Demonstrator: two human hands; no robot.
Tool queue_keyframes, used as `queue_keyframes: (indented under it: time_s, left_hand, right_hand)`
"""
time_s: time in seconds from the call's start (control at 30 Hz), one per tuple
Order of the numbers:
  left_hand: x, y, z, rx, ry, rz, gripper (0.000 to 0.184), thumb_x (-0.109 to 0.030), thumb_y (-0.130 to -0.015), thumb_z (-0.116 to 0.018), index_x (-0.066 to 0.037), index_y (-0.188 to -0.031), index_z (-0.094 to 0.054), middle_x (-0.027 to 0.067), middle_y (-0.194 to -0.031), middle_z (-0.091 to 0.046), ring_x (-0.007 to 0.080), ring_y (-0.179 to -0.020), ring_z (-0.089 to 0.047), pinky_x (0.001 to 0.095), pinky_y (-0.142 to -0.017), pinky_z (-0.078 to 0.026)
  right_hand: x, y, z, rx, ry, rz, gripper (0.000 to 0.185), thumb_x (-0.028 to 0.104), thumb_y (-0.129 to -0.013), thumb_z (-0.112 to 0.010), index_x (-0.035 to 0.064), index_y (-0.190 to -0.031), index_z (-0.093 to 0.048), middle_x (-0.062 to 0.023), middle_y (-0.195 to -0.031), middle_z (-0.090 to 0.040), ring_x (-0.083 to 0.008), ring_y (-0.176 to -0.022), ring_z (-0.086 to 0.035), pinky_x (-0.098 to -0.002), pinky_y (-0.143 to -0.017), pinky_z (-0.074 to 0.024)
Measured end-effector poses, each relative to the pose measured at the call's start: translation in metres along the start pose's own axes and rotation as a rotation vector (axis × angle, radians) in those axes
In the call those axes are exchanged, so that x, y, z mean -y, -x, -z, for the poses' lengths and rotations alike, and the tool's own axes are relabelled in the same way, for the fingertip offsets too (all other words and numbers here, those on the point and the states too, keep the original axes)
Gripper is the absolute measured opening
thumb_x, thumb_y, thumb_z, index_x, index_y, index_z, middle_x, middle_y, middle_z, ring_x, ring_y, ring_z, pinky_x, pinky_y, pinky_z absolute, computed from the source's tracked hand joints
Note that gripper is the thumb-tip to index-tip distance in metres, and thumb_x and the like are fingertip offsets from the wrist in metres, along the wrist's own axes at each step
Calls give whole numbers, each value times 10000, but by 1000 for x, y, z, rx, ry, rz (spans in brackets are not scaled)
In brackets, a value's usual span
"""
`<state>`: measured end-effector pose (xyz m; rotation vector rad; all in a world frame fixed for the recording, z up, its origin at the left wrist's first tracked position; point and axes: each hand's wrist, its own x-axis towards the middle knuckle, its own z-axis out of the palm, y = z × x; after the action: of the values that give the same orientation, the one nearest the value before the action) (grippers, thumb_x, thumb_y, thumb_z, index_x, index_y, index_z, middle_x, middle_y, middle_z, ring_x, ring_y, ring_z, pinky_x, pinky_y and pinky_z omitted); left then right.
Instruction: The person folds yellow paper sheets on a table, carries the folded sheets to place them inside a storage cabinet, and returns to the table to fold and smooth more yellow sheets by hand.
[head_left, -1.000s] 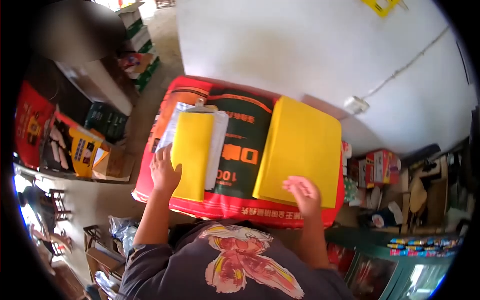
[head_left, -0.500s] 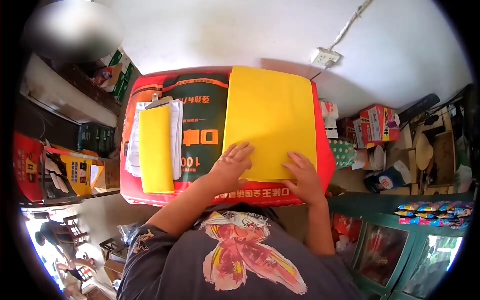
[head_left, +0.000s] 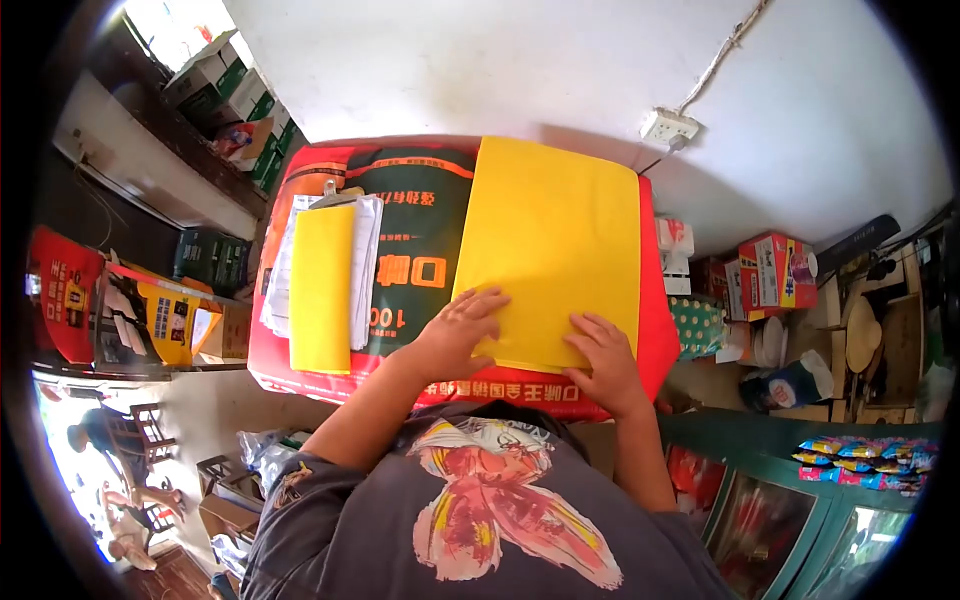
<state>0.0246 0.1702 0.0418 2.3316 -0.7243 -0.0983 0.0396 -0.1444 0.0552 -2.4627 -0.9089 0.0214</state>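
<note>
A large yellow sheet (head_left: 555, 240), paper or cloth I cannot tell, lies flat on the right half of a table with a red printed cover (head_left: 658, 300). My left hand (head_left: 465, 325) rests on the sheet's lower left corner, fingers stretched out and the palm down. Near the lower right corner, my right hand (head_left: 605, 362) also lies palm down with its fingers apart. Neither hand grips anything. To the left is a clipboard (head_left: 335, 196) holding a stack of papers (head_left: 367, 260). A narrow folded yellow piece (head_left: 322, 290) covers the middle of those papers.
Behind the table is a white wall with a socket (head_left: 668, 126) and plugged-in cable. A green cabinet (head_left: 780, 500) stands at lower right, with snack packets (head_left: 865, 460) on top. Boxes (head_left: 775, 275) sit at the right, and people (head_left: 115, 450) are seen far off at lower left.
The camera view has shifted slightly, so the table appears a little further right. Both hands stay on the large yellow sheet, with almost no movement over it.
</note>
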Motion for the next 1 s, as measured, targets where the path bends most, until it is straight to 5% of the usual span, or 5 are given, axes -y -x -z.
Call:
queue_keyframes:
  time_s: [0.57,1.0]
  left_hand:
    - [-1,-2,10,53,48,27,222,-147,-787,-820,-101,-917,-646,173,-1573,-437,378,-1513,-325,507,-1259,-237]
    - [-7,-5,11,43,-8,23,92,-157,-859,-757,-84,-880,-705,165,-1513,-514,372,-1470,-394,508,-1229,-295]
  right_hand:
    - [0,-3,3,12,-51,-34,448,168,-722,-828,65,-1140,-705,-133,-1416,-607,-357,-1357,-505,-463,-1116,-395]
    - [-2,-3,3,15,-73,-44,431,175,-725,-830,62,-1124,-712,-138,-1384,-629,-357,-1339,-521,-460,-1114,-404]
